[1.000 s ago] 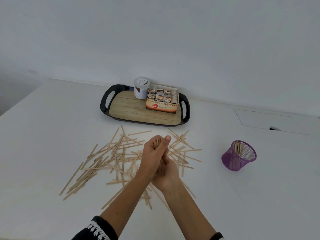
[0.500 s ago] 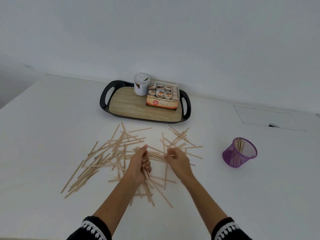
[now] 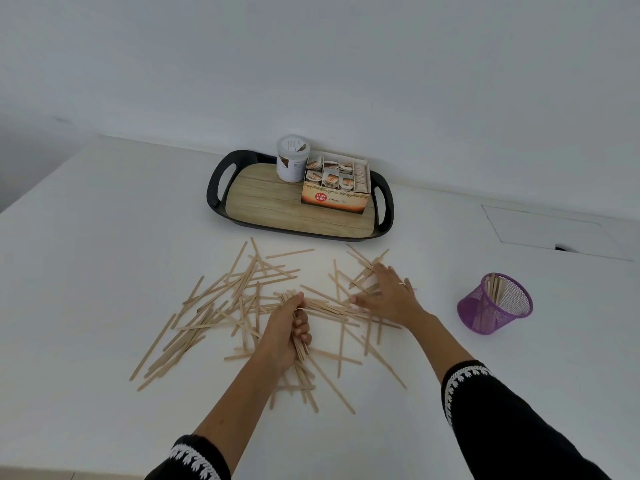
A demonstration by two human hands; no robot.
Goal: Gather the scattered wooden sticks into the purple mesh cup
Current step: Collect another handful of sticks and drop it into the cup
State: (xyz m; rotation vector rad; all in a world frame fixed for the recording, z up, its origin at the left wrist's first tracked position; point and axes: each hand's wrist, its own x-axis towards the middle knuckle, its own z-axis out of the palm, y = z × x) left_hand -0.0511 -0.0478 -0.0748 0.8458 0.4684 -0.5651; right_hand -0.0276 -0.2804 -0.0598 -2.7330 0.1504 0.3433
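Many thin wooden sticks (image 3: 221, 306) lie scattered across the white table in front of me. My left hand (image 3: 289, 329) grips a bundle of sticks (image 3: 298, 336) in its fist near the middle of the pile. To its right, my right hand (image 3: 386, 294) rests with fingers spread flat on the sticks at the pile's right side. The purple mesh cup (image 3: 495, 303) stands tilted at the right, apart from both hands, with several sticks inside it.
A black tray (image 3: 216, 183) with a wood-look base sits at the back by the wall. It carries a white jar (image 3: 292, 157) and an open tea box (image 3: 336, 187). A rectangular hatch (image 3: 554, 230) is set in the table at the far right.
My hands have separated. The right hand moved right and forward onto the right side of the pile with spread fingers. The left hand stayed near the middle, holding its bundle.
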